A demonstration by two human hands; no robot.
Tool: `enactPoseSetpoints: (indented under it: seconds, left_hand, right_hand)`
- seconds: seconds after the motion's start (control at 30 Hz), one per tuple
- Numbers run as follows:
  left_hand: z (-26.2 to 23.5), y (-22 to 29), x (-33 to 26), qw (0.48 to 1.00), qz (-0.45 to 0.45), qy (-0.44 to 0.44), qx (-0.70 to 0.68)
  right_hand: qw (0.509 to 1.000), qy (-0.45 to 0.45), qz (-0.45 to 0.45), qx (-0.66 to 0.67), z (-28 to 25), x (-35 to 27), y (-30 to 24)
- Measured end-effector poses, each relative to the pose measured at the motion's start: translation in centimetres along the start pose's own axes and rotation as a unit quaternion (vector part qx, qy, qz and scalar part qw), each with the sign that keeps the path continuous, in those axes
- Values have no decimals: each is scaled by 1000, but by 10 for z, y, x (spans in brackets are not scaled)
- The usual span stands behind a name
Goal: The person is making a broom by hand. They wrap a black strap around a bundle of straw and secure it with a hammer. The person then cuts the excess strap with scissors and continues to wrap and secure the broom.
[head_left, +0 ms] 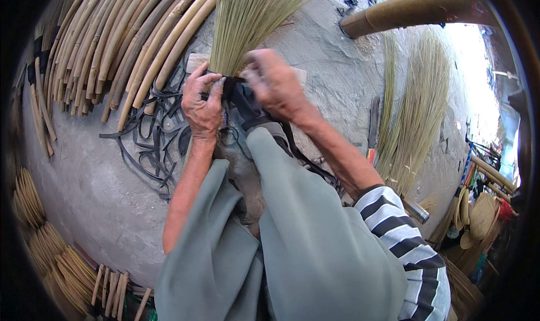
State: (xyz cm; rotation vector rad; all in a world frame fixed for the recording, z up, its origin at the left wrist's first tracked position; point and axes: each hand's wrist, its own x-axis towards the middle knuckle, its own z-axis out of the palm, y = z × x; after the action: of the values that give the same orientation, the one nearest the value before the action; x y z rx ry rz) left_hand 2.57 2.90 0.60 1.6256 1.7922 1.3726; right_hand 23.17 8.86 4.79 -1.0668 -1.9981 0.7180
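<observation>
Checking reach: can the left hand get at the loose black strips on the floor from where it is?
Probably yes: the left hand grips the straw bundle, and the black strips lie right beside it with nothing between, though it must let go first.

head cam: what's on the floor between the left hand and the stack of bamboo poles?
Head view: a tangle of black strips lies on the concrete floor between the left hand and the bamboo poles.

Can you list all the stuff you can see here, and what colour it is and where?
grass bundle: one, pale green-tan, top middle, between both hands
black strips: many, black, tangled on the ground at left
cane poles: many, tan, stacked top left
loose grass stalks: one heap, straw-coloured, right
short sticks: several, tan, bottom left
concrete ground: grey
left hand: grips the bundle's base
right hand: grips the bundle's base
</observation>
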Motion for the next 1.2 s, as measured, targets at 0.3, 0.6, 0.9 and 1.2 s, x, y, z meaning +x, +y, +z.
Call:
enactPoseSetpoints:
  seconds: [0.3,0.6,0.9,1.2]
  left_hand:
    - [4,1,2,1000,9,10,-3]
    - [6,1,0,1000,-6,4,-20]
    - [4,1,1,1000,7,5,-25]
    - [5,-5,2,999,26,29,-27]
  right_hand:
    - [936,28,280,-210,-152,-210,76]
    - [893,-62,386,-223,-151,-397,-1]
    - [919,-238,240,-204,-137,-361,3]
    - [840,-364,241,-321,-109,-364,23]
